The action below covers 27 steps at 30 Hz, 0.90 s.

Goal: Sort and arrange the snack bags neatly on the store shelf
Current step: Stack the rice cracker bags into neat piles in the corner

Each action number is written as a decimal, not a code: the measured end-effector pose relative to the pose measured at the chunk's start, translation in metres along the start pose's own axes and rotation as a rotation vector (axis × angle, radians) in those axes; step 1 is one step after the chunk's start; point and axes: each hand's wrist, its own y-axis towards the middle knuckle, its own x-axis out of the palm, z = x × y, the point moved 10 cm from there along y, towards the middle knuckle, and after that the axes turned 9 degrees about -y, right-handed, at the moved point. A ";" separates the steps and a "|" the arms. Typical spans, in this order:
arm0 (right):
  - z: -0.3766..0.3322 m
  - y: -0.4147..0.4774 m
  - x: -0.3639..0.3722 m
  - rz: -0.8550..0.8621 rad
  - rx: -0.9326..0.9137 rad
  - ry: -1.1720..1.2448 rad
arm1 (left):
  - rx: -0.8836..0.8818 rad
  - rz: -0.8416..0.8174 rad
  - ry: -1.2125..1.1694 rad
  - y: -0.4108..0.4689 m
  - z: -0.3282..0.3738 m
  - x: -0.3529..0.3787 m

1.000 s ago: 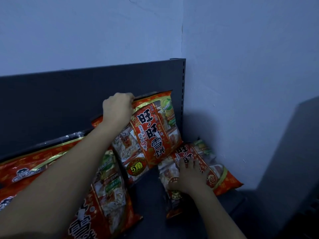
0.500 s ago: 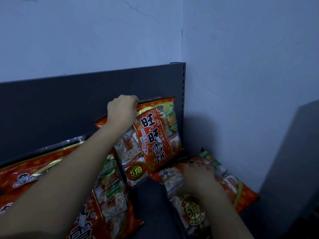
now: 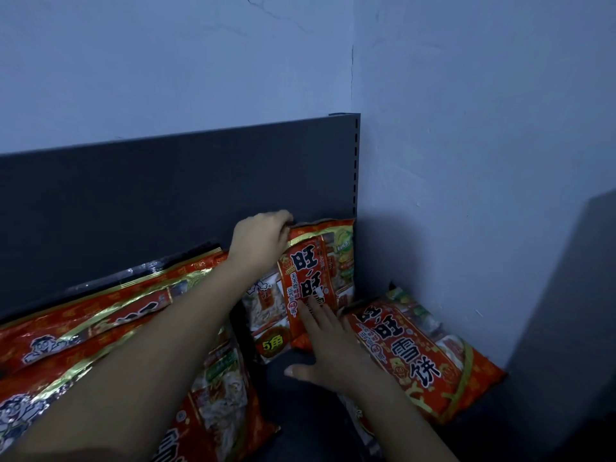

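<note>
Head cam: my left hand pinches the upright bag's top while the right hand, fingers spread, probably steadies it; next, the flat bag at 4 o'clock.

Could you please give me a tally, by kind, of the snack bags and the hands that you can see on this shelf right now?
Standing bags: 1, the upright bag against the back panel.
Lying or leaning bags: 4, namely the right bag, the rear left bag, the front left bag and the near bag.
Hands: 2, the left hand and the right hand.
Total: 7.
</note>
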 end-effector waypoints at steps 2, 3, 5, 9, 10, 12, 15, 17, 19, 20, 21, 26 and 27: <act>-0.004 0.002 0.006 0.026 -0.034 -0.003 | 0.168 0.038 0.075 -0.006 0.017 0.000; -0.006 0.002 0.010 0.023 -0.050 -0.001 | 0.265 0.045 0.120 -0.010 0.029 0.003; -0.011 0.003 0.016 0.009 -0.073 -0.028 | 0.452 -0.030 0.241 -0.023 0.053 0.024; -0.008 0.004 0.017 -0.036 -0.032 -0.041 | 0.414 -0.485 0.636 -0.051 0.031 0.093; -0.002 0.004 0.014 -0.049 0.000 -0.056 | 0.351 -0.522 0.663 -0.053 0.021 0.098; 0.016 0.002 0.008 -0.072 0.099 -0.068 | 0.289 -0.554 0.660 -0.054 0.013 0.100; 0.049 -0.004 0.004 -0.126 0.249 -0.051 | 0.338 -0.555 0.453 -0.057 0.038 0.102; 0.059 -0.006 0.008 -0.195 0.261 -0.046 | 0.331 -0.643 0.129 -0.069 0.058 0.117; 0.058 -0.010 0.009 -0.266 0.233 -0.009 | 0.178 -0.790 -0.176 -0.084 0.063 0.139; 0.056 -0.012 0.009 -0.307 0.217 0.019 | 0.113 -0.817 -0.255 -0.088 0.063 0.149; 0.054 -0.014 0.008 -0.353 0.201 0.044 | 0.067 -0.812 -0.290 -0.089 0.063 0.157; 0.057 -0.033 -0.008 -0.503 0.162 0.024 | -0.174 -0.733 -0.217 -0.086 0.050 0.171; 0.057 -0.037 -0.012 -0.515 0.158 0.017 | -0.237 -0.749 -0.213 -0.089 0.045 0.176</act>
